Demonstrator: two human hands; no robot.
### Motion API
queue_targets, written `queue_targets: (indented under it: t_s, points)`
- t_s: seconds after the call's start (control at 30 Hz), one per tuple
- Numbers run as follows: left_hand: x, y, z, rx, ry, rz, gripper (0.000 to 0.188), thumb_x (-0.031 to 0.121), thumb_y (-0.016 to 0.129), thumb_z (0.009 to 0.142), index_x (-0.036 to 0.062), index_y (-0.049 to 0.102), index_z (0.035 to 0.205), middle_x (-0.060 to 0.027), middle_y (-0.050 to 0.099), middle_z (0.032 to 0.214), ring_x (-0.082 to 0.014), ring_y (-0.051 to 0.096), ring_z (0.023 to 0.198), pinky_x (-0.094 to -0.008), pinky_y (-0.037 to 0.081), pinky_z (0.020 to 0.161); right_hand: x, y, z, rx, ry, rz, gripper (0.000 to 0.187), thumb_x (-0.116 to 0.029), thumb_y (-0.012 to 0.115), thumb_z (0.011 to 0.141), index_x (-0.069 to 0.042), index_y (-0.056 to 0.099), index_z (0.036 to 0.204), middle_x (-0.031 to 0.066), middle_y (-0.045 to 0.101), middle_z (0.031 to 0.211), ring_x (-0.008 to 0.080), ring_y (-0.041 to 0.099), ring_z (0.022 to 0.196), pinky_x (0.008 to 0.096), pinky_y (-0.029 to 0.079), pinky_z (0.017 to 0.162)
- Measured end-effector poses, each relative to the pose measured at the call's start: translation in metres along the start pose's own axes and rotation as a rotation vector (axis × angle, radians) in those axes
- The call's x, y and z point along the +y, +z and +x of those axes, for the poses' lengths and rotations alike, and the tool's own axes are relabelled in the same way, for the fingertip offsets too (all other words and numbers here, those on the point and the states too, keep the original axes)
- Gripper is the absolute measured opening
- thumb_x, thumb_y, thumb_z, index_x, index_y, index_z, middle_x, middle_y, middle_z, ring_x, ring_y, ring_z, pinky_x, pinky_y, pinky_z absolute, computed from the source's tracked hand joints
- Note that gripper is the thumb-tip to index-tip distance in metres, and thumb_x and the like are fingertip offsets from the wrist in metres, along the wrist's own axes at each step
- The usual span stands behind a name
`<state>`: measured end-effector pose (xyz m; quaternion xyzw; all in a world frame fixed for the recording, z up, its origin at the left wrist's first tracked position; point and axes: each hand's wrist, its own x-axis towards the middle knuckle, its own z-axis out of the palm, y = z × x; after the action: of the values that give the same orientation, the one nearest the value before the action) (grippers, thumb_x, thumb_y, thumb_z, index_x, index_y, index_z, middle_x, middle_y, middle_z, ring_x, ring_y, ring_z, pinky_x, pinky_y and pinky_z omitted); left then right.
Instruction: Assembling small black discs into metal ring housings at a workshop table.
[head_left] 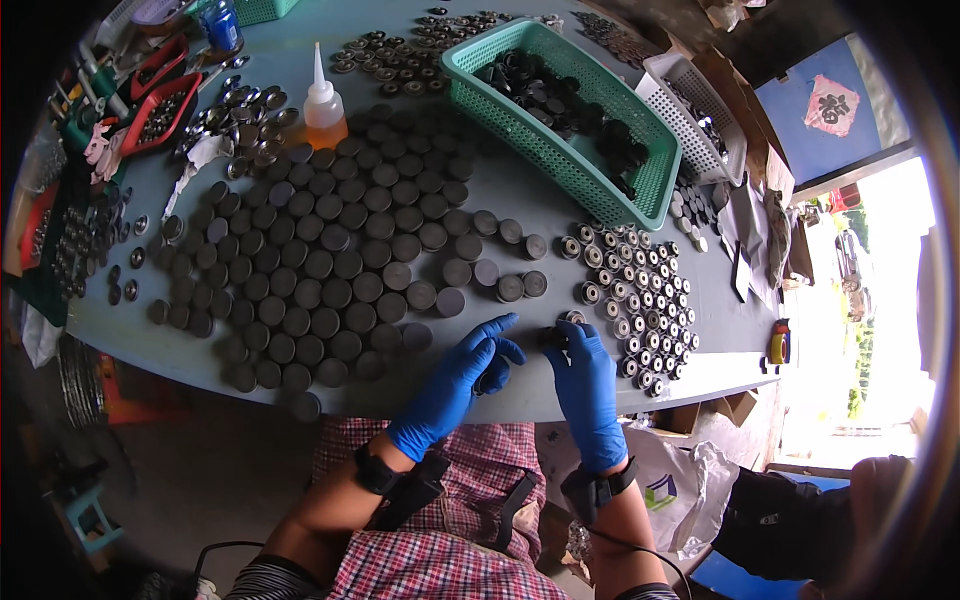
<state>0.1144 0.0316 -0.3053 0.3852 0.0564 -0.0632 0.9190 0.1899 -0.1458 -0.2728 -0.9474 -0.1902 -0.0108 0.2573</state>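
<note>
Both my hands wear blue gloves and work just above the table's near edge. My left hand [458, 378] has its index finger stretched to the right, while its other fingers curl round a dark piece, mostly hidden. To the right, my right hand [585, 375] points its fingers down and pinches a small round part [574, 317] with a silvery ring; a dark shape beside its fingertips is blurred. Close to this hand stands a group of round metal parts with ringed tops [650, 320]. Left of my hands, many dark grey round discs [345, 265] cover the table.
A green basket [560, 150] of black parts stands at the back right, next to a white basket [725, 150]. An orange-liquid squeeze bottle [325, 120] stands behind the discs. Red trays [160, 110] and shiny metal caps [245, 115] lie far left. A yellow-black object [779, 342] sits at the right edge.
</note>
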Motion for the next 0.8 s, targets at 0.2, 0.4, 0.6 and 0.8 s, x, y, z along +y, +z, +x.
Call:
queue_targets:
  t_s: [0.2, 0.4, 0.6, 0.8]
  points:
    - [0.000, -0.002, 0.000, -0.002, -0.009, 0.031, 0.051, 0.035, 0.041, 0.105, 0.0020, 0.040, 0.145, -0.0037, 0.063, 0.104, -0.0047, 0.050, 0.075, -0.0209, 0.042, 0.069, -0.002, 0.000, 0.008, -0.148, -0.130, -0.187, 0.026, -0.012, 0.067, 0.084, -0.005, 0.062, 0.108, 0.0161, 0.062, 0.100, 0.0363, 0.063, 0.085, 0.0439, 0.052, 0.069]
    - [0.001, -0.003, 0.001, -0.036, 0.004, -0.044, 0.050, 0.029, 0.044, 0.104, 0.0026, 0.040, 0.146, -0.0039, 0.063, 0.106, -0.0047, 0.053, 0.081, -0.0200, 0.044, 0.076, -0.003, 0.015, 0.006, 0.030, -0.130, -0.205, 0.027, -0.011, 0.064, 0.085, -0.005, 0.063, 0.111, 0.0144, 0.062, 0.099, 0.0338, 0.063, 0.085, 0.0421, 0.053, 0.069]
    - [-0.002, -0.002, -0.006, 0.074, 0.124, -0.065, 0.054, 0.003, 0.047, 0.093, 0.0045, 0.040, 0.147, -0.0050, 0.062, 0.113, -0.0080, 0.057, 0.095, -0.0202, 0.046, 0.087, -0.046, 0.032, 0.004, 0.174, -0.200, 0.092, 0.029, -0.007, 0.065, 0.085, -0.006, 0.063, 0.113, 0.0136, 0.065, 0.102, 0.0344, 0.064, 0.088, 0.0405, 0.053, 0.074]
    - [0.001, 0.010, 0.000, 0.099, 0.194, 0.000, 0.062, 0.008, 0.047, 0.098, 0.0074, 0.021, 0.155, -0.0137, 0.053, 0.136, -0.0222, 0.053, 0.127, -0.0339, 0.041, 0.107, -0.067, 0.023, -0.055, 0.086, -0.177, 0.288, 0.031, -0.005, 0.075, 0.078, -0.007, 0.067, 0.107, 0.0133, 0.064, 0.104, 0.0304, 0.065, 0.087, 0.0373, 0.053, 0.076]
